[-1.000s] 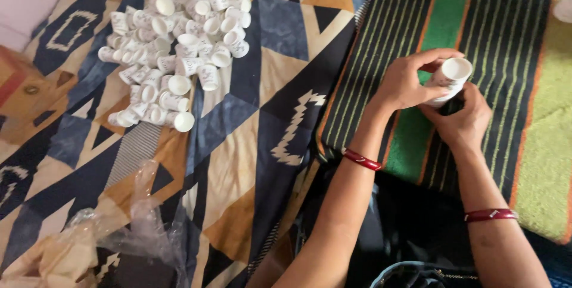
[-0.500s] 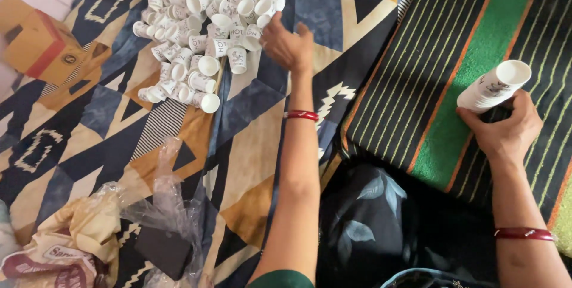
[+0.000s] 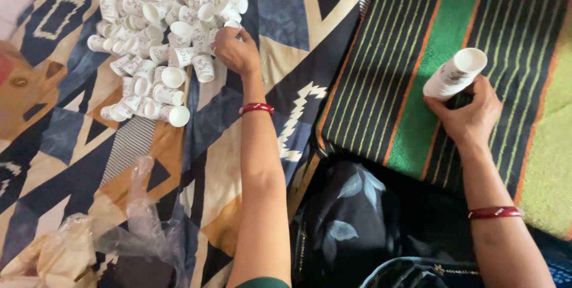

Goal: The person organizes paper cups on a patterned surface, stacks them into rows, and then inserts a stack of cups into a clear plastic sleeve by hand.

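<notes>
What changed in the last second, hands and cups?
The left hand left the stack of cups, reached out across the patterned cloth and now rests on the edge of the pile of loose white cups, fingers curled on one; whether it is gripped is unclear. The right hand kept hold of the stack over the striped mat. The pile looks unchanged.

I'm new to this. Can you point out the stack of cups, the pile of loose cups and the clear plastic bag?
Stack of cups (image 3: 454, 74), head view, its side.
Pile of loose cups (image 3: 161, 31), head view, middle.
Clear plastic bag (image 3: 134, 231), head view, crumpled film.
</notes>
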